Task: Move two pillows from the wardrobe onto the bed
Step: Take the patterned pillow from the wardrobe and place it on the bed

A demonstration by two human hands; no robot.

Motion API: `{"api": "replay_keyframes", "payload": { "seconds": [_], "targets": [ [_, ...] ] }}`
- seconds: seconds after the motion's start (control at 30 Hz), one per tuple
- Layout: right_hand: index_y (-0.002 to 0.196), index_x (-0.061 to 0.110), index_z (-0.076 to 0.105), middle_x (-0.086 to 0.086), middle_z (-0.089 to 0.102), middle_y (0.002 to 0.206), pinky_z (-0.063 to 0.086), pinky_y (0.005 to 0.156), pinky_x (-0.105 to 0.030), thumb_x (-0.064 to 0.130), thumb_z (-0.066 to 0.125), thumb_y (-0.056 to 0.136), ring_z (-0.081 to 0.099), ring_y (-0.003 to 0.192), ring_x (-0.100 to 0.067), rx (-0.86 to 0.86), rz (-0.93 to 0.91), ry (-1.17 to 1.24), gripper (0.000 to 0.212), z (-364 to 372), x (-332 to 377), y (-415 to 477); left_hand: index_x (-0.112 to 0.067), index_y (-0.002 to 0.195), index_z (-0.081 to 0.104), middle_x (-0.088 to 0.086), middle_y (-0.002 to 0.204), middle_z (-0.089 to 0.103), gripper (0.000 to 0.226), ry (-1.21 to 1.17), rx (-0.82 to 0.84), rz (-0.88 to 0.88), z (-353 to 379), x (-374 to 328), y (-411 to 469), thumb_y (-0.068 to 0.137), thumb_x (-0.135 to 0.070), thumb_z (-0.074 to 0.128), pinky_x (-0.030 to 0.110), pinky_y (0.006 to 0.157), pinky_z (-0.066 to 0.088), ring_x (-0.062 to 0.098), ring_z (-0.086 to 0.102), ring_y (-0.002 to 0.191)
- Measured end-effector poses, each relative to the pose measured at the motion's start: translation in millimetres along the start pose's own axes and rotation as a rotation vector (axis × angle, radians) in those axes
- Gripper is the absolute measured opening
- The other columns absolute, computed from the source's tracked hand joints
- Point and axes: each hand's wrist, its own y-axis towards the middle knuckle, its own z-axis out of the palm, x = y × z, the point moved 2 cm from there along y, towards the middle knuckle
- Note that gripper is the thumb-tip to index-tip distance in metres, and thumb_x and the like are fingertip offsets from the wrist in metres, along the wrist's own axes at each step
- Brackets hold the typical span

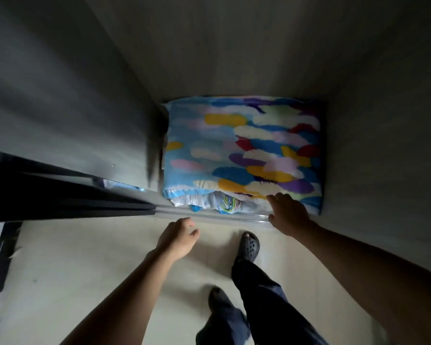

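Note:
A pillow (241, 148) with a blue cover printed with coloured feathers lies flat on the bottom of the open wardrobe (234, 58). Under its front edge a second pillow (204, 201), pale with a printed pattern, peeks out. My right hand (288, 215) reaches the front right edge of the top pillow, fingers spread, touching or just above the cover. My left hand (178, 239) hovers over the floor just in front of the wardrobe's bottom rail, fingers loosely curled and holding nothing. The bed is out of view.
A dark sliding door (60, 195) stands at the left on a metal floor rail (209, 217). The wardrobe's side walls close in the pillows left and right. My feet in dark clogs (248, 246) stand on the pale floor in front.

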Motion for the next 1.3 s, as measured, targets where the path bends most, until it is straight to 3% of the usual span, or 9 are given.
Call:
{"api": "replay_keyframes", "payload": {
  "seconds": [0.27, 0.4, 0.5, 0.63, 0.73, 0.9, 0.97, 1.1, 1.3],
  "targets": [
    [0.141, 0.015, 0.037, -0.017, 0.044, 0.14, 0.045, 0.09, -0.049, 0.028, 0.079, 0.069, 0.04, 0.127, -0.037, -0.102, 0.062, 0.0, 0.084, 57, -17, 106, -0.014, 0.13, 0.044, 0.014, 0.124, 0.05, 0.05, 0.275, -0.192, 0.204, 36, -16, 160, 0.085, -0.027, 0.061, 0.044, 0.09, 0.044, 0.034, 0.049, 0.115],
    [0.149, 0.019, 0.02, -0.02, 0.022, 0.155, 0.033, 0.102, -0.06, 0.037, 0.089, 0.052, 0.02, 0.142, -0.042, -0.164, 0.122, -0.053, 0.12, 106, -34, 149, -0.014, 0.144, 0.03, 0.021, 0.149, 0.03, 0.078, 0.443, -0.259, 0.345, 79, -9, 235, 0.079, -0.03, 0.07, 0.047, 0.102, 0.036, 0.037, 0.03, 0.134],
    [0.151, 0.018, 0.009, -0.023, 0.011, 0.158, 0.027, 0.103, -0.065, 0.043, 0.088, 0.051, 0.011, 0.143, -0.045, -0.213, 0.142, -0.131, 0.13, 136, -40, 173, -0.012, 0.147, 0.024, 0.027, 0.153, 0.02, 0.094, 0.514, -0.276, 0.406, 104, -2, 270, 0.071, -0.026, 0.077, 0.051, 0.108, 0.031, 0.043, 0.022, 0.139],
    [0.15, 0.02, 0.012, -0.023, 0.014, 0.157, 0.024, 0.104, -0.065, 0.028, 0.082, 0.057, 0.014, 0.143, -0.044, -0.349, 0.158, -0.136, 0.117, 149, -47, 191, -0.01, 0.148, 0.023, 0.031, 0.151, 0.022, 0.107, 0.53, -0.336, 0.474, 114, 6, 286, 0.061, -0.024, 0.083, 0.055, 0.108, 0.03, 0.046, 0.023, 0.139],
    [0.148, 0.017, 0.02, -0.02, 0.024, 0.155, 0.029, 0.102, -0.06, 0.018, 0.078, 0.051, 0.024, 0.14, -0.041, -0.338, 0.153, -0.101, 0.113, 126, -48, 181, -0.012, 0.149, 0.02, 0.029, 0.153, 0.021, 0.109, 0.546, -0.323, 0.487, 103, 5, 281, 0.061, -0.029, 0.083, 0.056, 0.11, 0.029, 0.043, 0.022, 0.14],
    [0.14, 0.011, 0.04, -0.015, 0.048, 0.14, 0.04, 0.098, -0.05, 0.023, 0.055, 0.068, 0.046, 0.126, -0.037, -0.428, 0.107, 0.029, 0.075, 51, -50, 165, -0.01, 0.147, 0.028, 0.029, 0.149, 0.03, 0.113, 0.528, -0.36, 0.499, 66, -19, 271, 0.054, -0.039, 0.087, 0.058, 0.107, 0.034, 0.044, 0.031, 0.136],
    [0.135, 0.008, 0.047, -0.015, 0.057, 0.13, 0.045, 0.093, -0.048, 0.024, 0.049, 0.066, 0.053, 0.118, -0.036, -0.473, 0.067, 0.056, 0.071, 14, -52, 163, -0.011, 0.145, 0.03, 0.028, 0.148, 0.034, 0.112, 0.496, -0.402, 0.474, 44, -36, 272, 0.053, -0.038, 0.087, 0.058, 0.106, 0.033, 0.044, 0.036, 0.134],
    [0.135, 0.009, 0.05, -0.015, 0.061, 0.127, 0.054, 0.081, -0.045, 0.012, 0.065, 0.068, 0.06, 0.107, -0.036, -0.529, 0.029, 0.071, 0.07, -50, -60, 166, -0.008, 0.141, 0.038, 0.026, 0.136, 0.049, 0.1, 0.427, -0.478, 0.489, 4, -74, 274, 0.051, -0.017, 0.081, 0.056, 0.1, 0.04, 0.042, 0.047, 0.125],
    [0.118, 0.01, 0.062, -0.018, 0.069, 0.094, 0.055, 0.061, -0.041, 0.016, 0.074, 0.074, 0.064, 0.084, -0.038, -0.667, -0.027, 0.018, 0.046, -146, -46, 150, -0.001, 0.118, 0.055, 0.022, 0.097, 0.065, 0.073, 0.378, -0.603, 0.582, -86, -107, 230, 0.048, 0.0, 0.078, 0.045, 0.077, 0.052, 0.04, 0.063, 0.09]
  ]
}}
